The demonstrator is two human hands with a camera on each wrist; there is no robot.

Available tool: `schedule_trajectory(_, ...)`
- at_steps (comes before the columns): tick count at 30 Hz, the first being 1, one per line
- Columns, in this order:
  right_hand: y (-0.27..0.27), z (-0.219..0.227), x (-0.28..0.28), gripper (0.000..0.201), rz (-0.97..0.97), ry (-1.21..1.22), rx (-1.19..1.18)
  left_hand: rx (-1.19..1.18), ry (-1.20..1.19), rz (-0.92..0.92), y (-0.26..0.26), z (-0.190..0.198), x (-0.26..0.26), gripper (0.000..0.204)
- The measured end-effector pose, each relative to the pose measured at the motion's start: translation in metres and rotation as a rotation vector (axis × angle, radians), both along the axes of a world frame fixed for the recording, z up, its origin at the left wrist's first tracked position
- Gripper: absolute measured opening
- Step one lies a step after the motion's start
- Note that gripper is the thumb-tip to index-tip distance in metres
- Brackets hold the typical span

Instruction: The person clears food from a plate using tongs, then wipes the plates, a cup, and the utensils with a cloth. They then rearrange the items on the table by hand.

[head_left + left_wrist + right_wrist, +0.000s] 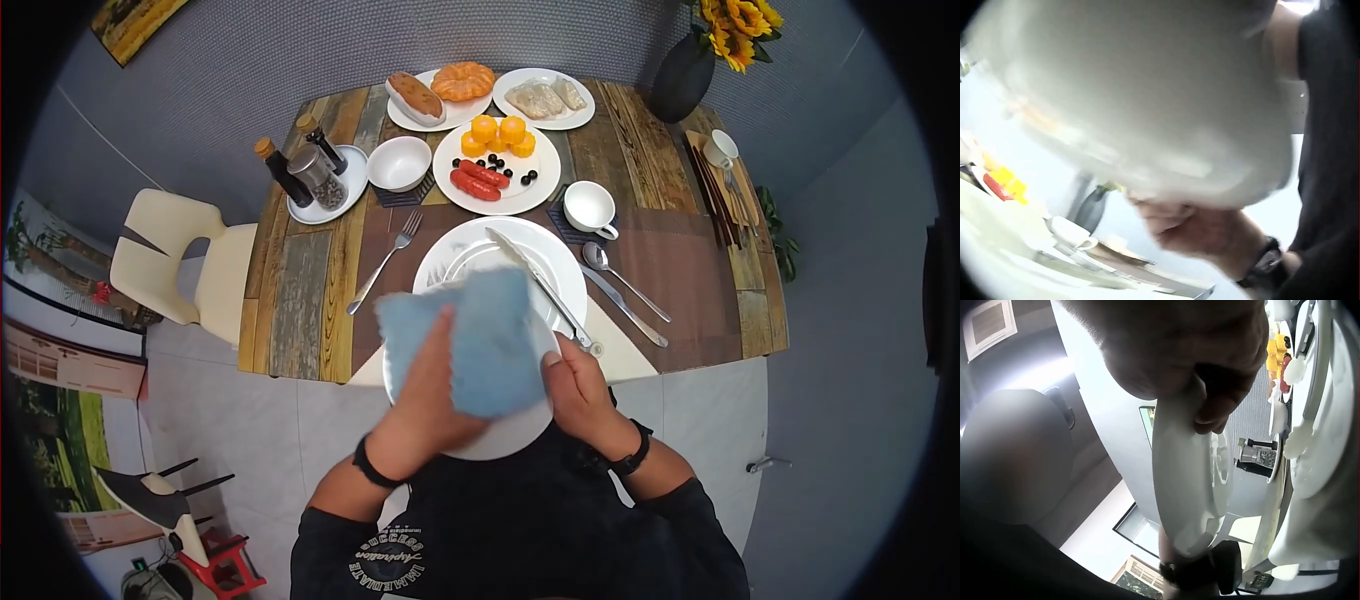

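A white plate (520, 430) is held tilted above the table's front edge, with a light blue cloth (490, 350) over much of its face. My right hand (582, 393) grips the plate's right rim; the right wrist view shows that hand (1191, 350) from close up, at the plate (1179, 469). On the plate's left side my left hand (430, 400), blurred, holds the cloth, its thumb on top and its other fingers partly hidden by a fold. The plate's underside (1147, 81) fills much of the left wrist view.
Another white plate (440, 250) lies on the brown placemat (690, 290), a long metal utensil (545, 285) across it. Fork (385, 262), knife (625, 305) and spoon (630, 280) flank it. Beyond stand a cup (589, 208), a bowl (399, 164), food plates and bottles.
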State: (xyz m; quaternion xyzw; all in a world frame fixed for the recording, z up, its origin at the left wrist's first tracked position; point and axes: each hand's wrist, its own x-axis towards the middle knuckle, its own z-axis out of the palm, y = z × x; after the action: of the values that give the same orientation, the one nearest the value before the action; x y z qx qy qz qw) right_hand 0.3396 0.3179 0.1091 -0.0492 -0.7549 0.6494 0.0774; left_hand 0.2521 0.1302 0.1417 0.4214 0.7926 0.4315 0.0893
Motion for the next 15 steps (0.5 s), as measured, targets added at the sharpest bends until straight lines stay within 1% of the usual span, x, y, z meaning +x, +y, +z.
schedule_trajectory(2, 0.001, 0.005, 0.003, 0.040, -0.013, -0.071, -0.178, -0.217, 0.336, 0.017, -0.011, 0.001, -0.024, 0.044)
schedule_trajectory(3, 0.004, 0.015, 0.002, 0.040, -0.030, -0.036, -0.166, -0.185, 0.329, 0.062, -0.015, 0.009, -0.022, 0.038)
schedule_trajectory(6, 0.019, 0.020, 0.004, 0.041, -0.109, -0.028, -0.163, -0.180, 0.290, 0.076, -0.024, 0.009, -0.009, 0.036)
schedule_trajectory(7, 0.021, 0.024, 0.004, 0.041, -0.150, 0.019, -0.122, -0.157, 0.285, 0.048, -0.025, 0.012, -0.007, 0.035)
schedule_trajectory(8, 0.024, 0.023, 0.003, 0.041, -0.154, 0.013, -0.122, -0.156, 0.279, 0.044, -0.025, 0.009, -0.004, 0.035)
schedule_trajectory(11, 0.029, 0.023, -0.006, 0.041, -0.300, 0.140, -0.080, -0.191, 0.155, -0.015, -0.028, -0.003, 0.014, 0.039)
schedule_trajectory(12, 0.025, 0.021, -0.009, 0.041, -0.292, 0.138, -0.077, -0.189, 0.152, -0.007, -0.025, -0.011, 0.017, 0.039)
schedule_trajectory(14, 0.017, 0.013, -0.017, 0.042, -0.351, 0.191, -0.070, -0.136, 0.140, -0.233, -0.012, -0.024, 0.024, 0.040)
schedule_trajectory(15, 0.013, 0.008, -0.020, 0.042, -0.343, 0.192, -0.071, -0.147, 0.168, -0.221, -0.006, -0.021, 0.030, 0.044)
